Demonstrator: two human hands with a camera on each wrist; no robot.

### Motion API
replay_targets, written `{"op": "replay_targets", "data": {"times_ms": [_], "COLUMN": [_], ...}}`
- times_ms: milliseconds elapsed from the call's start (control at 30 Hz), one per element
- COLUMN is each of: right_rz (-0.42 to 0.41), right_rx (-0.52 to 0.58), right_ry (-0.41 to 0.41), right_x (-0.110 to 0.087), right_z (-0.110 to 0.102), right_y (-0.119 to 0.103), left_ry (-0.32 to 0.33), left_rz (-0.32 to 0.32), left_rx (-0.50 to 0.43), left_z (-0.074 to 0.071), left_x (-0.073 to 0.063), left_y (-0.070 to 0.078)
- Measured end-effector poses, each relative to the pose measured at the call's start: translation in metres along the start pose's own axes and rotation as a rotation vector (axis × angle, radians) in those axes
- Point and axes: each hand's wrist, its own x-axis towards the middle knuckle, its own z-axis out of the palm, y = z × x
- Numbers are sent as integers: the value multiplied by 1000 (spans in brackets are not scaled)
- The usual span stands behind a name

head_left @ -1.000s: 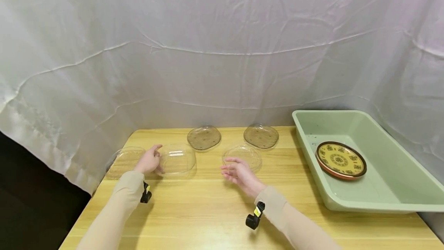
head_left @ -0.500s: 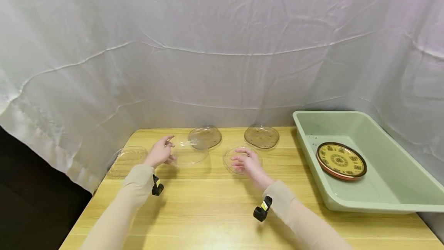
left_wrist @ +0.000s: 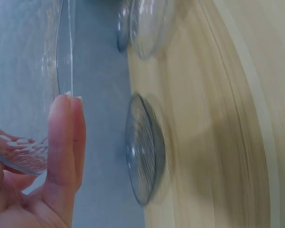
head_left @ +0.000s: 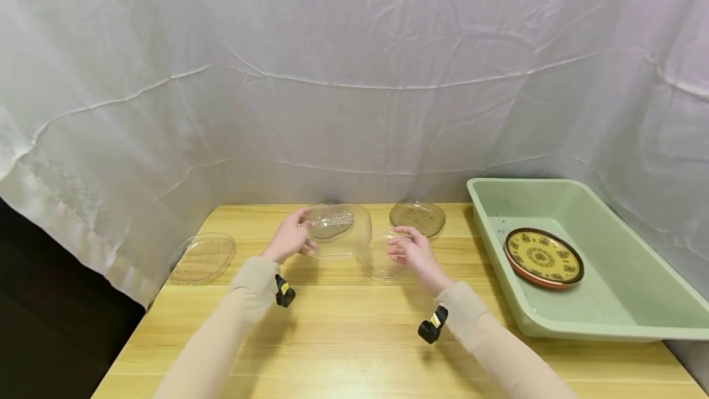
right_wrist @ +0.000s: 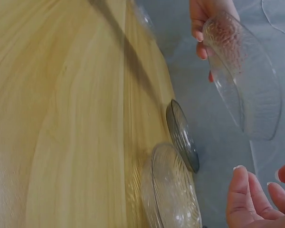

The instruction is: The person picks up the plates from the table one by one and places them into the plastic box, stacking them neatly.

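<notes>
My left hand (head_left: 290, 236) grips the left edge of a clear, rounded-square plate (head_left: 349, 244), lifted off the table. The left wrist view has the fingers on its rim. In the right wrist view this plate (right_wrist: 251, 90) hangs tilted, with its far end free. My right hand (head_left: 415, 255) holds nothing; its fingers (right_wrist: 241, 192) are loosely bent, a short way right of the raised plate. Below and between the hands, a round clear plate (head_left: 379, 266) lies on the table. Behind the raised plate a smoky brown plate (head_left: 332, 228) shows through it.
Another smoky brown plate (head_left: 418, 220) lies at the table's back edge. A clear plate (head_left: 205, 257) lies far left. At right stands a pale green tub (head_left: 609, 330) with a yellow, dark-rimmed patterned plate (head_left: 543, 257) inside. A grey curtain (head_left: 354, 128) hangs behind the table.
My left hand has lifted the clear rounded-square plate off the table and carried it right, towards my right hand. My right hand has shifted slightly right and back.
</notes>
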Motion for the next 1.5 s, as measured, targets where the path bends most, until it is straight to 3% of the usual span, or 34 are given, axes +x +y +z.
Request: {"op": "replay_targets", "data": {"times_ms": [333,533,867,1067,1500], "right_rz": [68,129,155,138,145], "right_rx": [-9,20,73,91,48], "right_ry": [-10,-29,-82,-109,-91], "right_x": [5,5,7,5,4], "right_z": [-10,-16,-19,-19,-22], "right_y": [2,3,3,3,9], "left_ry": [-23,-36,-53,-15,-7], "left_rz": [27,37,43,50,59], "left_rx": [-105,-94,-63,-34,4], "left_z": [42,60,78,87,94], "left_x": [-1,-3,-3,-3,-10], "left_y": [10,14,19,16,16]}}
